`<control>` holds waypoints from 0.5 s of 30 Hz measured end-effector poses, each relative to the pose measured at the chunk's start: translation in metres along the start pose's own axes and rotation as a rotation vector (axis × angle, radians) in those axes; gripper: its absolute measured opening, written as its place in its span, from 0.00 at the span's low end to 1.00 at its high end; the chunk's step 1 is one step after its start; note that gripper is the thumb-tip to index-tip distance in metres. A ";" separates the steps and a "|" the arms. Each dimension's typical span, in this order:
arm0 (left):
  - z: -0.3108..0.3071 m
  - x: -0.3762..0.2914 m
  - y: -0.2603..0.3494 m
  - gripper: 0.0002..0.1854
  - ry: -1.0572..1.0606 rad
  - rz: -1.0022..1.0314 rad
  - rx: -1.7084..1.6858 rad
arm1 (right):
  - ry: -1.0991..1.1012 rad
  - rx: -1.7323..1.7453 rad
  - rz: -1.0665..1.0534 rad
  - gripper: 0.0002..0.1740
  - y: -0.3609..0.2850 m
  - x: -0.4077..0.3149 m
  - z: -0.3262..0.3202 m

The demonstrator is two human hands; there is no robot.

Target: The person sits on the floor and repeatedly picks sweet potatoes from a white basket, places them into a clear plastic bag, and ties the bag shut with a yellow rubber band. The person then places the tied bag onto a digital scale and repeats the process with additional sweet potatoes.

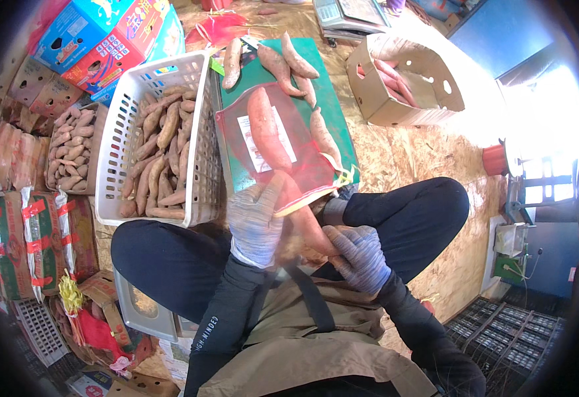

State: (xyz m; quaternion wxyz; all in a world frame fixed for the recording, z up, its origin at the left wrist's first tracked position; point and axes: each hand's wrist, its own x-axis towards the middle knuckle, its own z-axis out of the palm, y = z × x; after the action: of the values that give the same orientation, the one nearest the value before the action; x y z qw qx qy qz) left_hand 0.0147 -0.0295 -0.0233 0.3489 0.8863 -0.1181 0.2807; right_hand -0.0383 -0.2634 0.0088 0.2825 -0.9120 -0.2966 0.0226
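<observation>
A red mesh bag (229, 119) lies on a green board (336, 99), with one sweet potato (264, 124) and a printed sheet (248, 139) inside it. My gloved left hand (257, 218) holds the near edge of the bag's mouth. A long sweet potato (309, 228) passes partly into that mouth; my gloved right hand (359, 255) grips its outer end. Several loose sweet potatoes (279, 67) lie on the board beyond and to the right of the bag. To the left stands a white plastic basket (202, 134) holding many more.
A cardboard box (393, 116) with a few sweet potatoes stands at the right, and a weighing scale (351, 15) at the top. Stacked cartons (105, 44) and a box of sweet potatoes (73, 149) stand left. Black crates (508, 332) lie at the lower right.
</observation>
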 end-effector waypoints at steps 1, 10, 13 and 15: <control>-0.001 0.001 0.001 0.20 0.036 0.004 0.033 | 0.006 -0.028 0.029 0.32 -0.002 0.002 0.004; 0.007 0.006 0.012 0.22 -0.172 0.220 -0.072 | 0.321 1.118 0.252 0.29 0.006 0.078 0.075; 0.010 0.007 0.009 0.23 -0.187 0.285 -0.054 | 0.365 1.351 0.280 0.32 0.022 0.119 0.098; 0.009 0.004 0.007 0.23 -0.292 0.291 -0.052 | 0.431 1.590 0.264 0.34 0.024 0.134 0.108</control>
State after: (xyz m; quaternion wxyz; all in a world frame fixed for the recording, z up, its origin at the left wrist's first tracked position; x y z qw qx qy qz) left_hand 0.0190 -0.0409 -0.0227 0.3064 0.8819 -0.3015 0.1937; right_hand 0.0618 -0.1508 -0.0779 0.8877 -0.4523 -0.0223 0.0830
